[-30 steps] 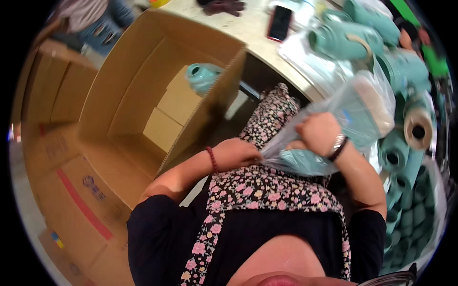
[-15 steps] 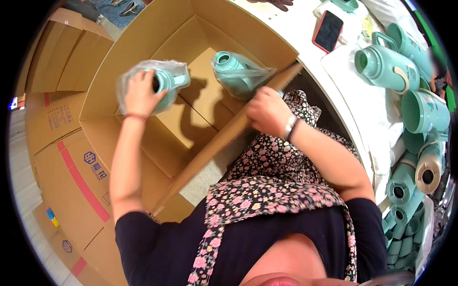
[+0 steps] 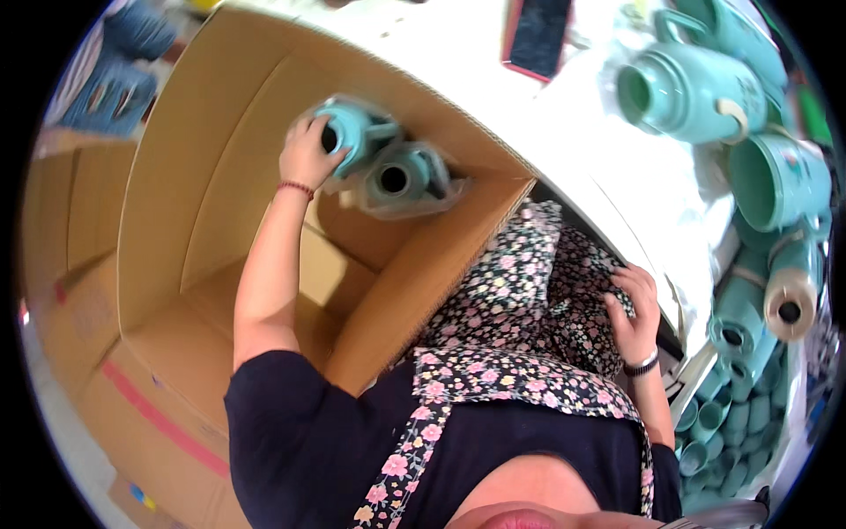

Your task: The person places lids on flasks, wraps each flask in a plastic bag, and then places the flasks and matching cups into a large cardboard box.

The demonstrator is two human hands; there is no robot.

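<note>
My left hand grips the neck of a teal thermos flask in a clear plastic bag, inside a large open cardboard box. Its dark mouth shows beside my fingers. Close against it stands a second bagged teal thermos flask, also with its mouth up. Both are near the box's far right corner. My right hand holds nothing; its fingers are apart, next to my floral apron and the edge of the white table.
On the table lie a red-edged phone and several teal flask bodies, including a handled flask on its side. A sack of teal cup-like parts stands at right. More cartons are stacked at left; a person's jeans show beyond.
My left hand has carried its flask right, beside the other one, which now appears upright. My right hand has left the box's near edge and moved right to the apron.
</note>
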